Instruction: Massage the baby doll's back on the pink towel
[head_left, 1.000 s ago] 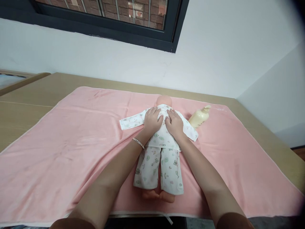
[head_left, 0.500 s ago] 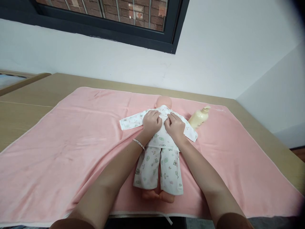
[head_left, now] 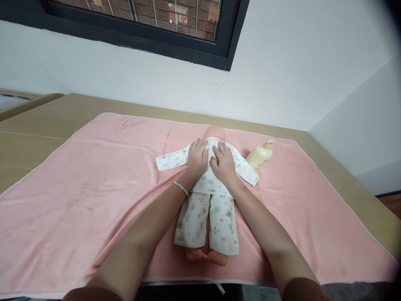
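A baby doll (head_left: 214, 132) lies stretched out on a pink blanket (head_left: 125, 167), its head toward the wall. It wears a white patterned top (head_left: 209, 182) and matching trousers (head_left: 224, 225), with its feet bare. My left hand (head_left: 198, 158) rests flat on the left part of the top's upper body, fingers pointing toward the head. Beside it my right hand (head_left: 224, 162) lies on the right part, its fingers slightly spread. Neither hand grips the cloth. The doll's face is not visible.
Right of the doll a cream pump bottle (head_left: 260, 154) lies tilted near its sleeve. The blanket covers most of a wooden table (head_left: 87, 104). Behind stand a white wall (head_left: 269, 83) and a dark window frame (head_left: 225, 62).
Both hands have gone from curled fingers at the upper middle of the top to lying flat with fingers stretched out. The doll and bottle stay in place.
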Demonstrator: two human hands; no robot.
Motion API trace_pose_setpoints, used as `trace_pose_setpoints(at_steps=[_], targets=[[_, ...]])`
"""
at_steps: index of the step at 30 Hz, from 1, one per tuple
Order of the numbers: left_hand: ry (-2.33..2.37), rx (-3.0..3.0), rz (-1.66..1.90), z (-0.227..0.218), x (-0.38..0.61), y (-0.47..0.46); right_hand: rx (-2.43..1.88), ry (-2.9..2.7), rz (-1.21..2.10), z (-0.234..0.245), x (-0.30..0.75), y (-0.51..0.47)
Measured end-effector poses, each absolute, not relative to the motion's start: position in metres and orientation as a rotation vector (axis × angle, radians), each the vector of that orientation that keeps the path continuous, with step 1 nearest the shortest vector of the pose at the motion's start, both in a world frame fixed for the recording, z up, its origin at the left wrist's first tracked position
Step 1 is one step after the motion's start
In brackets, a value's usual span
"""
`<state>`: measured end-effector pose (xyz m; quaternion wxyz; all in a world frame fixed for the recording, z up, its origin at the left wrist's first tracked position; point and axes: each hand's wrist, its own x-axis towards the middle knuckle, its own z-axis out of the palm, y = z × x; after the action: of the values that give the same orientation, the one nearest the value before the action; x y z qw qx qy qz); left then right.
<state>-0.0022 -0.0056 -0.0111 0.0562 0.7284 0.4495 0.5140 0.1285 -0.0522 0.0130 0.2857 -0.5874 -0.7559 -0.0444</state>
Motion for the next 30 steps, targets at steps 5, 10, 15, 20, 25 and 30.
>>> trace_pose_setpoints(at_steps=[5,10,15,20,25,30], targets=[[1.348,2.199,1.562,-0.011,-0.002,-0.007,-1.606,-1.922,-0.186,0.012,0.127,-0.056],[1.341,2.190,1.579,-0.010,-0.002,-0.007,-1.592,-1.944,-0.173,0.011,0.129,-0.055],[1.348,2.204,1.580,-0.010,-0.003,-0.006,-1.581,-2.041,-0.112,0.012,0.129,-0.055],[1.366,2.232,1.570,-0.010,-0.004,-0.006,-1.616,-2.004,-0.125,0.015,0.128,-0.054],[1.368,2.243,1.561,-0.011,-0.005,-0.004,-1.685,-2.137,-0.051,0.021,0.126,-0.052],[1.379,2.267,1.524,-0.011,-0.007,-0.001,-1.781,-2.179,0.057,0.040,0.127,-0.060]])
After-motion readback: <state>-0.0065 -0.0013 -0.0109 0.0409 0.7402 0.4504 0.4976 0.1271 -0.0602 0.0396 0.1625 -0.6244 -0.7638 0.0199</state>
